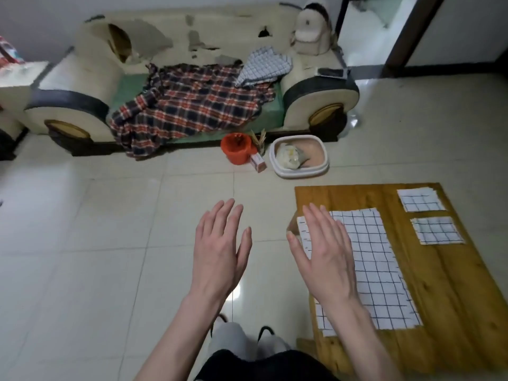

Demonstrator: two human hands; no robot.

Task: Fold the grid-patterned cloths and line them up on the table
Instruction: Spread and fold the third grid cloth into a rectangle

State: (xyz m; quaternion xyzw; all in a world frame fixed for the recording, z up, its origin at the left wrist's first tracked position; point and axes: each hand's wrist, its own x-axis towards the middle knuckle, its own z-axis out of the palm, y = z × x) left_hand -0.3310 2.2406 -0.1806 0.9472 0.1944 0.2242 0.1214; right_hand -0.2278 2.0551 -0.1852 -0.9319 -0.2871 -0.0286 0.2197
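Head view: the unfolded cloth [368, 268] lies on the table [453, 284], long axis running away from the person; right hand [324, 251] flat over its near-left edge, left hand [220, 248] open, off-table.

Right hand [324, 248] hides unfolded cloth's [376, 270] left edge
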